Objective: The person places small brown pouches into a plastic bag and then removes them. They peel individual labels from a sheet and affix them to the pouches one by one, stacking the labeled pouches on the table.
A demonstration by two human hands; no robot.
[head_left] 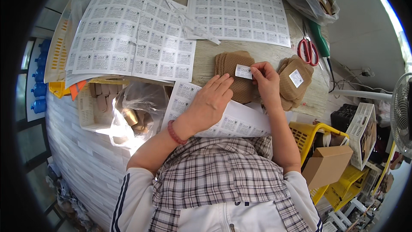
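My left hand (210, 101) lies with its fingers stretched out, their tips on the left part of a stack of brown, mesh-textured fabric pieces (243, 91). Between thumb and fingertips, my right hand (268, 83) pinches the right end of a small white printed label (243, 71). That label lies over the top piece of the stack; whether it is stuck down I cannot tell. Just right of my right hand is a second brown stack (288, 92), bearing a tilted white label (296, 78). A sheet of labels (180, 99) extends under my left forearm along the table's near edge.
Large label sheets (111, 34) overhang the table's left side. Another sheet (240, 13) lies at the back, near loose paper strips (201, 32). Red-handled scissors (306, 51) and a corded green tool (318, 38) are at right. Below stand a yellow crate (302, 135) and cardboard box (328, 165).
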